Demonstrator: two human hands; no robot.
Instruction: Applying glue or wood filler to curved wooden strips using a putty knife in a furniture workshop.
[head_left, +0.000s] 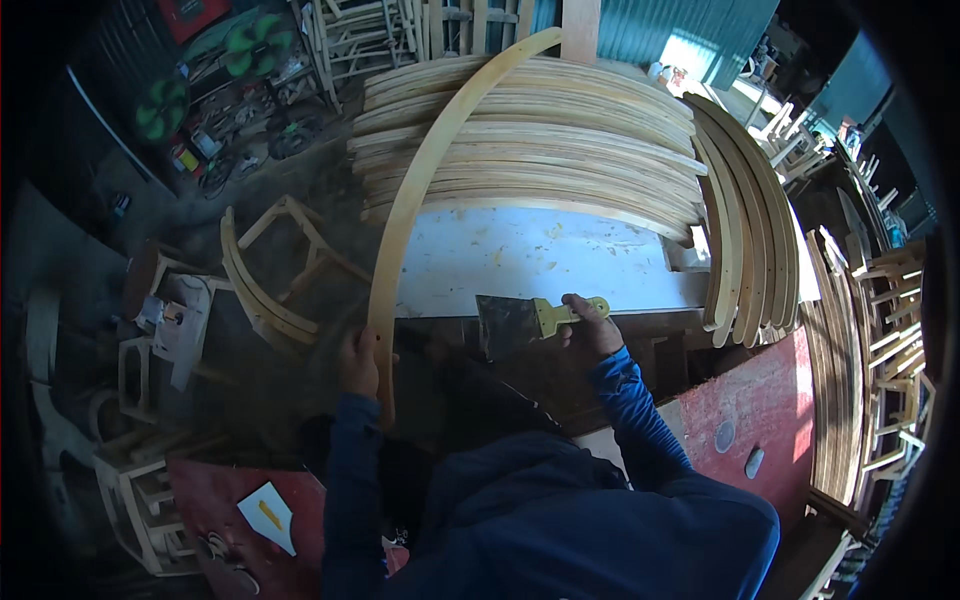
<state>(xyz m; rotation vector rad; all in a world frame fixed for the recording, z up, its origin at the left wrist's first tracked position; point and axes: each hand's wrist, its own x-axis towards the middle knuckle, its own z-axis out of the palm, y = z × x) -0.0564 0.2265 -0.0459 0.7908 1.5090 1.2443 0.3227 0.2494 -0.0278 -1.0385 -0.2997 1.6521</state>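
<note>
My left hand (359, 362) is closed round the near end of a long curved wooden slat (425, 165). The slat arcs up and away, its far end lying over a stack of similar curved slats (530, 130). In my right hand (592, 328) is a putty knife (515, 325) with a yellow-green handle and a wide dark blade. The blade points left toward the slat, apart from it. Below the stack shows the bare white tabletop (480, 265), with small yellowish spots on it.
More curved slats (745, 230) lie at the table's right end. A red board (745, 420) is at my right, and a red surface (300, 485) with a white pointed card (268, 517) at lower left. Wooden frames (300, 240) stand on the floor at left, near green fans (258, 45).
</note>
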